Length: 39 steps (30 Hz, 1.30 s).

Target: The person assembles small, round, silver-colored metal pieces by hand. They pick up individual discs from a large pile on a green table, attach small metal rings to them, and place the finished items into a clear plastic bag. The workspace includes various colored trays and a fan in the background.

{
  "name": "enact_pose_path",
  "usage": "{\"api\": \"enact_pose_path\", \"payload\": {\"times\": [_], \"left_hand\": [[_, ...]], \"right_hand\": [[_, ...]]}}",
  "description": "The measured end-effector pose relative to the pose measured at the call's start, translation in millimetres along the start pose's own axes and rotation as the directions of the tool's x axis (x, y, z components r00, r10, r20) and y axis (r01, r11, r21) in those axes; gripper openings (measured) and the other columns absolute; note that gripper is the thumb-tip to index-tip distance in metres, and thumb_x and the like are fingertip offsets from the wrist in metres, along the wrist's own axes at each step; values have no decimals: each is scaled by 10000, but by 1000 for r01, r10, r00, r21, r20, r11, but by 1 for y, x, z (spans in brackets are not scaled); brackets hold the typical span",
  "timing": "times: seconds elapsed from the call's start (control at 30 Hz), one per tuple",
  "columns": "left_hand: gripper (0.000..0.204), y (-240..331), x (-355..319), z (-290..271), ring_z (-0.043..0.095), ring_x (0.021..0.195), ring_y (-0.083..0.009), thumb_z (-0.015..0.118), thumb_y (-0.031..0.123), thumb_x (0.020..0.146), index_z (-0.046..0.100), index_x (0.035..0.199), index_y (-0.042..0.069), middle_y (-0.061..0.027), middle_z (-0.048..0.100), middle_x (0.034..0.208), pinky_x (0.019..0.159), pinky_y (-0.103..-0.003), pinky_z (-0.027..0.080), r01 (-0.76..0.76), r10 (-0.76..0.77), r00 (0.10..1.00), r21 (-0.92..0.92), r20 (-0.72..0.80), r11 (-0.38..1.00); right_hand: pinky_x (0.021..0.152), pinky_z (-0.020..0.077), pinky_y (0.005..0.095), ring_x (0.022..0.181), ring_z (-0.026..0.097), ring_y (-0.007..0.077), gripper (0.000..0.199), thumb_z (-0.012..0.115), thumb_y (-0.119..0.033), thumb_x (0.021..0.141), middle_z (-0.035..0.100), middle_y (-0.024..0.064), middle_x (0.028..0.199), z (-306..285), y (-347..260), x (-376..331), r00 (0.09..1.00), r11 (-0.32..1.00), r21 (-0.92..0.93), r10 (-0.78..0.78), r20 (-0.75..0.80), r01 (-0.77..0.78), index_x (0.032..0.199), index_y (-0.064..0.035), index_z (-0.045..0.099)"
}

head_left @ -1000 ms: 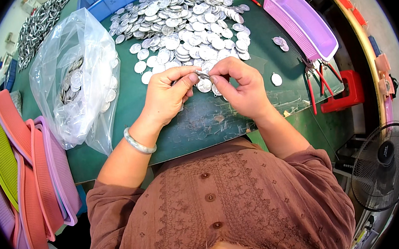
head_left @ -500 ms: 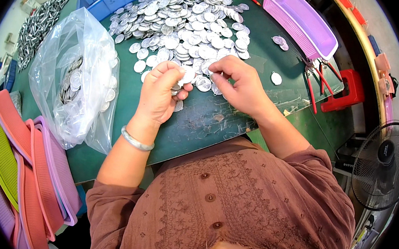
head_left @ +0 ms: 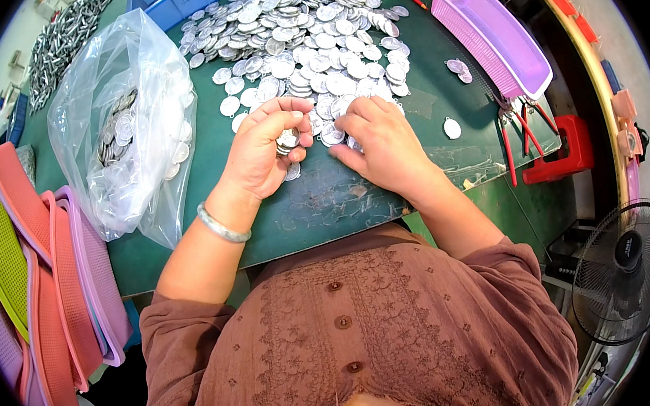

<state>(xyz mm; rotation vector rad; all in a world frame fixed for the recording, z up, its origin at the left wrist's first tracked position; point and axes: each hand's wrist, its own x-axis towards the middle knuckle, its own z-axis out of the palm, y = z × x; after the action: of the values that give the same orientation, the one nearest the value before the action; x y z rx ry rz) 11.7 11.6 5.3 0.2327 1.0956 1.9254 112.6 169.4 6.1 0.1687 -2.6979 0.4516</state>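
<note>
Round silver medallions, each with a small loop, lie in a broad heap on the green tabletop. My left hand is curled around a small stack of medallions, whose faces show between the thumb and fingers. At the near edge of the heap is my right hand, palm down, thumb and fingers apart. Its fingertips are beside a loose medallion; whether they touch it I cannot tell. Left of my left hand stands a clear plastic bag with more medallions inside.
A purple basket stands at the right, with red-handled pliers at the table edge. A blue divided tray is at the back. Dark metal parts are piled far left. Stacked plastic baskets and a fan flank me.
My right hand has lowered and turned palm down at the heap's edge. The left thumb has shifted off the pale medallion it was pinching, and the stack in that hand shows more.
</note>
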Motion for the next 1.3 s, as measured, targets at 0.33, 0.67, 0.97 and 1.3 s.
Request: {"api": "enact_pose_path", "payload": {"times": [0.33,0.67,0.97,1.3], "left_hand": [[139,0,0,4,456,553,-69,488,104,834,528,933,16,-13,494,698,396,-150,317,48,-41,995,79,-88,996],[126,-1,-1,7,450,538,-66,486,97,832,534,918,19,-7,489,676,395,-153,307,51,-36,994,150,-103,987],[130,-2,0,7,448,532,-62,487,87,830,536,927,15,-8,495,672,397,-154,307,55,-38,994,163,-104,985],[148,-2,-1,7,445,522,-53,500,86,827,530,947,5,-11,501,672,390,-151,302,49,-34,996,187,-84,981]], "right_hand": [[674,404,352,769,496,261,176,651,-131,664,510,82,786,-2,4,1,998,993,120,11,69,-20,805,-33,609],[727,418,360,841,495,283,303,665,-132,640,506,100,833,-4,3,2,993,990,119,66,97,-78,913,-33,578],[736,399,364,857,478,283,298,695,-176,614,495,113,849,-4,-1,3,991,992,78,90,100,-98,845,-26,579],[729,380,370,846,485,279,255,688,-167,611,501,106,833,-2,5,6,974,971,190,107,199,-146,787,-31,563]]}}
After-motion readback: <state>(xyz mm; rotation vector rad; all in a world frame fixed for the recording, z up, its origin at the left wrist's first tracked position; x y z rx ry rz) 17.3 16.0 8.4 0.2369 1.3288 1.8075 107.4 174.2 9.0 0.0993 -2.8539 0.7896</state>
